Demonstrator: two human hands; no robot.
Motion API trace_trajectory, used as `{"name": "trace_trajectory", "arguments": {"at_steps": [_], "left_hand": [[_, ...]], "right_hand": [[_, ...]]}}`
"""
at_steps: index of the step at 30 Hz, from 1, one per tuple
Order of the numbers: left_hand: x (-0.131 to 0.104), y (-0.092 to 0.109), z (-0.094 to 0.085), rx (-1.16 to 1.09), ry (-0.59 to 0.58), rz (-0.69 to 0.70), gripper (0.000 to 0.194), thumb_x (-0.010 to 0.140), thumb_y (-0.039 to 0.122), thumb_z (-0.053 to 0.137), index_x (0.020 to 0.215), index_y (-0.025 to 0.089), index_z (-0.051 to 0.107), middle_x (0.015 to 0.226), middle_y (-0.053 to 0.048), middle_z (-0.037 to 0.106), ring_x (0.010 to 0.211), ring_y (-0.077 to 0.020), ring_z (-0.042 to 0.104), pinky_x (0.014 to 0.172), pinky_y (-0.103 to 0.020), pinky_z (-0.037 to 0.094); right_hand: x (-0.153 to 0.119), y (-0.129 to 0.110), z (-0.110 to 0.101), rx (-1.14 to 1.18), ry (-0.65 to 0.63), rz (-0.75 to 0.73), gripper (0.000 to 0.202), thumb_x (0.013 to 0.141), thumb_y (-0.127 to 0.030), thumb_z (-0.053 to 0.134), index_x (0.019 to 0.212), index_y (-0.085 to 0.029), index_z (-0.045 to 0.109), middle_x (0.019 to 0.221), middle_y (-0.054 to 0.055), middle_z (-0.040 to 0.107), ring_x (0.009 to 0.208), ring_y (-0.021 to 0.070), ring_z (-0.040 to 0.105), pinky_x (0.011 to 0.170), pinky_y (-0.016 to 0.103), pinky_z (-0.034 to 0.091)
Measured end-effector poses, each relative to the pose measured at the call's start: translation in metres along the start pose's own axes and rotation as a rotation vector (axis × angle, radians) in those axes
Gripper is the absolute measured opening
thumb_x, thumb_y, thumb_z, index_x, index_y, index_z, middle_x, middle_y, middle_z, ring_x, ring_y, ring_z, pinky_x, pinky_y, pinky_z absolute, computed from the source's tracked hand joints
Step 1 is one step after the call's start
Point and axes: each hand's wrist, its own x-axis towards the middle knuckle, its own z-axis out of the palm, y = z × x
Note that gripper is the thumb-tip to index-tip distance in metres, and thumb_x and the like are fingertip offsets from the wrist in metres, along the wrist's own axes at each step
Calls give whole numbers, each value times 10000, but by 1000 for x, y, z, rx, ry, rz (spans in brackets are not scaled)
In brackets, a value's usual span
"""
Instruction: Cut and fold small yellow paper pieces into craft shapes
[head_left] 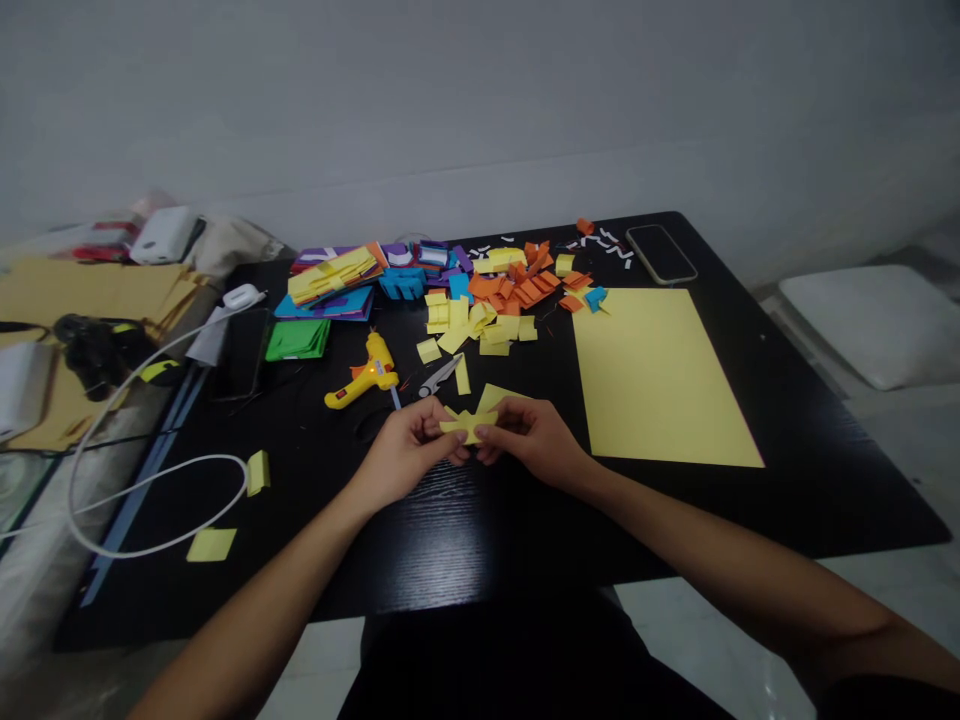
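Between my two hands, above the near part of the black table, is a small folded piece of yellow paper (469, 427). My left hand (411, 447) pinches its left end, and the thumb and fingers of my right hand (525, 440) close on its right end. Just beyond my right hand lies another flat yellow paper piece (495, 396). Scissors (441, 376) rest past my left hand, partly hidden by it. A yellow glue gun (367, 374) lies on its side further left, its nozzle end near a pale blue stick.
A large yellow sheet (664, 370) covers the right side of the black table (817, 480). Orange paper pieces (517, 285) and yellow scraps are heaped at the back, beside folded paper stacks (337, 275). A phone (661, 253) lies back right. A white cable (244, 470) loops at left.
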Motion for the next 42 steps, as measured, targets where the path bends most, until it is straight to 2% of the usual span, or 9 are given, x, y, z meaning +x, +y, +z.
{"name": "trace_trajectory", "arguments": {"at_steps": [20, 26, 31, 42], "left_hand": [[1, 0, -2, 31, -4, -13, 235, 853, 309, 749, 815, 151, 578, 642, -16, 724, 570, -138, 711, 565, -239, 593], [0, -1, 0, 24, -11, -19, 259, 840, 312, 757, 792, 157, 555, 653, -18, 725, 581, -140, 716, 574, -246, 602], [0, 0, -1, 27, -2, -24, 235, 840, 297, 749, 812, 152, 566, 643, -10, 721, 573, -135, 711, 567, -239, 596], [0, 0, 1, 33, 22, 4, 243, 824, 291, 762, 796, 166, 556, 624, 6, 701, 569, -134, 708, 568, -235, 590]], "right_hand": [[1, 4, -1, 28, -19, 18, 355, 751, -443, 849, 838, -156, 660, 699, 22, 736, 629, 153, 729, 643, 300, 634], [0, 4, 1, 57, -40, 28, 351, 679, -354, 907, 817, -167, 644, 733, 12, 748, 635, 147, 722, 644, 292, 631], [1, 2, -1, 81, -62, 56, 331, 700, -354, 894, 834, -154, 667, 714, 13, 750, 615, 138, 725, 636, 278, 634], [2, 3, -2, 115, -59, 86, 327, 656, -291, 914, 812, -153, 662, 708, 15, 763, 612, 138, 739, 624, 263, 642]]}}
